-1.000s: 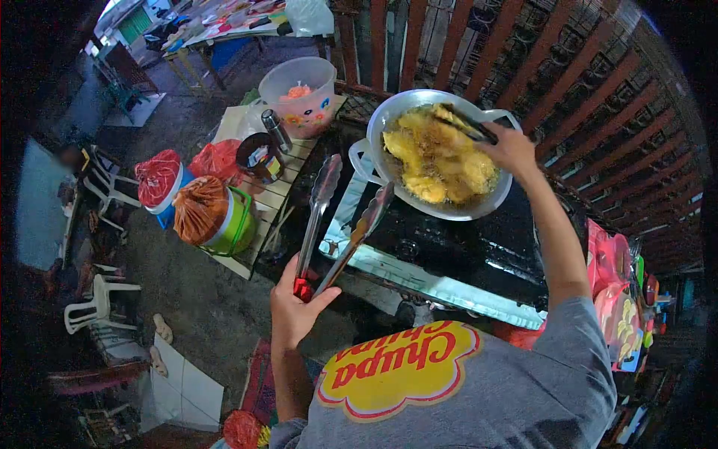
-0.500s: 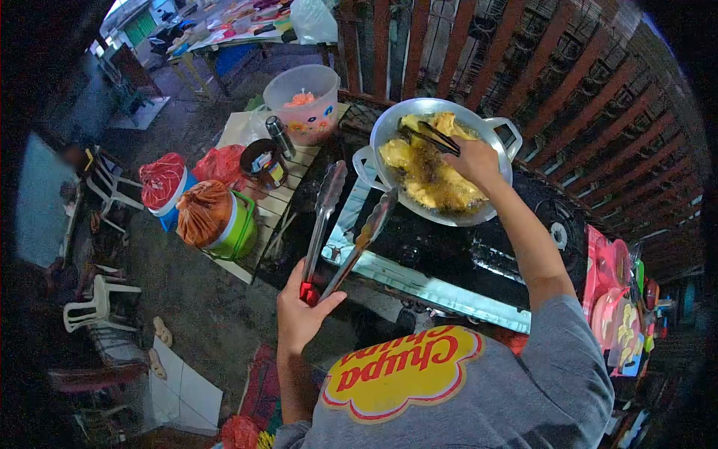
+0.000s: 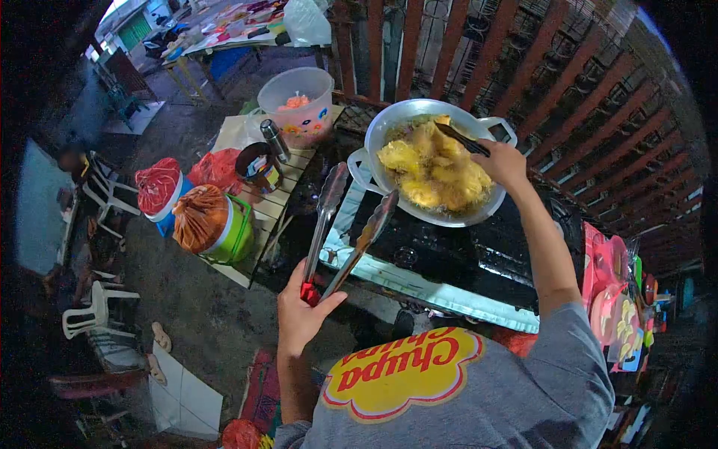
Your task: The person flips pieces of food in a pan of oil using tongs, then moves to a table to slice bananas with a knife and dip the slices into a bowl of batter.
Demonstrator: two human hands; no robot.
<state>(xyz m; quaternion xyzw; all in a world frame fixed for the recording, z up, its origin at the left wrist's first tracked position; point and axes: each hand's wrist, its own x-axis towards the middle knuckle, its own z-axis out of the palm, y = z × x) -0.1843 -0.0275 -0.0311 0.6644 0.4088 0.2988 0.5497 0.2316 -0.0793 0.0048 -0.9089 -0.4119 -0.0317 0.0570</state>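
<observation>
Steel tongs (image 3: 326, 217) with a red base are held in my left hand (image 3: 301, 313), their two arms spread apart over the stove's near left side. My right hand (image 3: 502, 163) grips dark tongs (image 3: 464, 139) at the right rim of the pan. The tips of these dark tongs reach over the upper part of the pan (image 3: 387, 114). Several golden pieces of food (image 3: 430, 166) lie in bubbling oil in this wide, two-handled pan. Beneath it is the black stove (image 3: 441, 251).
A clear bucket (image 3: 298, 93), a flask (image 3: 274, 140) and a dark round container (image 3: 259, 168) stand on slats at the left. Beside them are two tubs with bagged tops (image 3: 203, 217). A wooden slat fence (image 3: 516, 71) runs behind the pan. Pink trays (image 3: 604, 280) are at the right.
My right hand has moved to the right with the dark tongs, whose tips have left the pan's upper left part. The food pieces sit closer together. My left hand holds its tongs much as before.
</observation>
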